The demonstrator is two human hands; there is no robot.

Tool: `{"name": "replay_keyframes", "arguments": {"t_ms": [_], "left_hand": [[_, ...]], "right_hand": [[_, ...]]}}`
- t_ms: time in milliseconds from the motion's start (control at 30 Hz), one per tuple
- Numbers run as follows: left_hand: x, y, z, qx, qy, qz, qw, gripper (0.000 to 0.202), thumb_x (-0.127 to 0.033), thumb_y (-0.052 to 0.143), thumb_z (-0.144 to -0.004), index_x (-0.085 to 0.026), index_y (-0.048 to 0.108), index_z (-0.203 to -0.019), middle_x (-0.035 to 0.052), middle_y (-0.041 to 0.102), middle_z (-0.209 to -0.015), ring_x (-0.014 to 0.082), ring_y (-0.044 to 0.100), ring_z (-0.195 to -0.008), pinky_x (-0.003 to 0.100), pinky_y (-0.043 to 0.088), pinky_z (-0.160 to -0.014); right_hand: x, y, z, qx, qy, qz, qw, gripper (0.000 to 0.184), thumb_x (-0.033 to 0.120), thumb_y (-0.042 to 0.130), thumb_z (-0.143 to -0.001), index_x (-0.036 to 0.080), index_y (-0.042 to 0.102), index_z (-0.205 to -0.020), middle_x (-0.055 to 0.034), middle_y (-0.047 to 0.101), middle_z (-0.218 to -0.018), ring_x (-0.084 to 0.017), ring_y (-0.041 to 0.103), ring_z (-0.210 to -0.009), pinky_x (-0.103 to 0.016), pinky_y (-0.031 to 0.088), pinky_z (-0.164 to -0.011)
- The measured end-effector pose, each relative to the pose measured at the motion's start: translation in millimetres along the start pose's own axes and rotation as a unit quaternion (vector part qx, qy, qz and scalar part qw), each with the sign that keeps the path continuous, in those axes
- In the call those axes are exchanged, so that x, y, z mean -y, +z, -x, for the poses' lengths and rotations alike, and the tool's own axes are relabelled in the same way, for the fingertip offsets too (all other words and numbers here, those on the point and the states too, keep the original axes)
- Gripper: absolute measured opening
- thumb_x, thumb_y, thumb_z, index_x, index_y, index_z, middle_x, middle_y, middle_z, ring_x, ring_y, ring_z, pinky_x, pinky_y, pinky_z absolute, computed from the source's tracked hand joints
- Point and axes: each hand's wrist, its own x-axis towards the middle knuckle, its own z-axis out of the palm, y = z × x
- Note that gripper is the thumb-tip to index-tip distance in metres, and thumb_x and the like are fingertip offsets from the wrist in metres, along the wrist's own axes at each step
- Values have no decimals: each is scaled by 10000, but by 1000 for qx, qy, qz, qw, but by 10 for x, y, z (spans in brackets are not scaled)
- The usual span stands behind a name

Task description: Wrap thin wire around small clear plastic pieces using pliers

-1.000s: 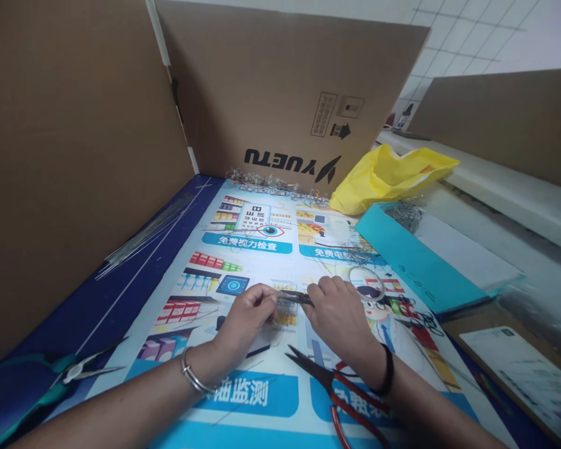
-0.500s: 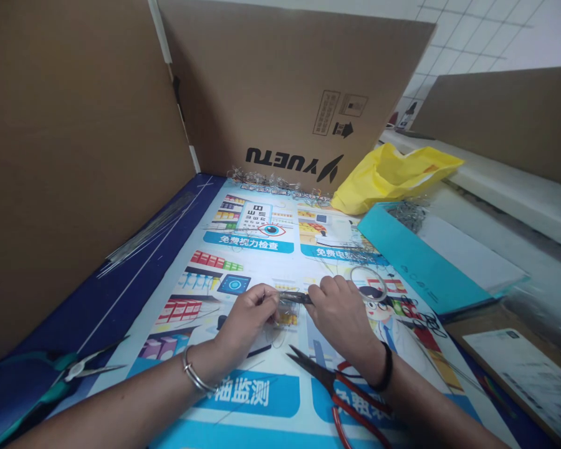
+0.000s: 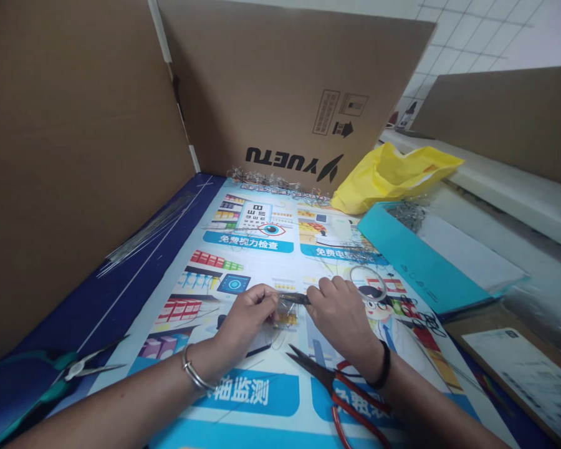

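My right hand (image 3: 339, 312) is closed round the handles of a pair of dark pliers (image 3: 293, 298), whose jaws point left. At the jaw tips, my left hand (image 3: 255, 312) pinches a thin piece of wire (image 3: 277, 337); its loose end curves down below the fingers. The exact grip between jaws and wire is too small to make out. Below my hands lie red-handled scissors (image 3: 330, 380), blades apart. Green-handled pliers (image 3: 75, 371) rest with open jaws at the lower left.
Straight wires (image 3: 143, 240) lie along the left. Tangled wire pieces (image 3: 271, 182) line the back beneath a cardboard panel (image 3: 280, 87). To the right are a wire coil (image 3: 368, 284), a yellow bag (image 3: 393, 178) and a teal box (image 3: 421, 268) with wire pieces. A printed poster (image 3: 247, 265) covers the table.
The pliers and my right hand have shifted very slightly. My left hand keeps its pinch, and everything else lies as before.
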Motion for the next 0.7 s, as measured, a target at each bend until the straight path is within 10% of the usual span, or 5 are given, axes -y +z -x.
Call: {"name": "replay_keyframes", "arguments": {"t_ms": [700], "left_hand": [[-55, -1, -7, 8, -41, -8, 999, 171, -286, 563, -777, -146, 546, -681, -18, 512, -565, 87, 456, -542, 213, 352, -556]], "right_hand": [[-41, -34, -7, 11, 11, -13, 1000, 151, 293, 670, -709, 200, 552, -714, -44, 522, -735, -206, 399, -750, -320, 219, -661]]}}
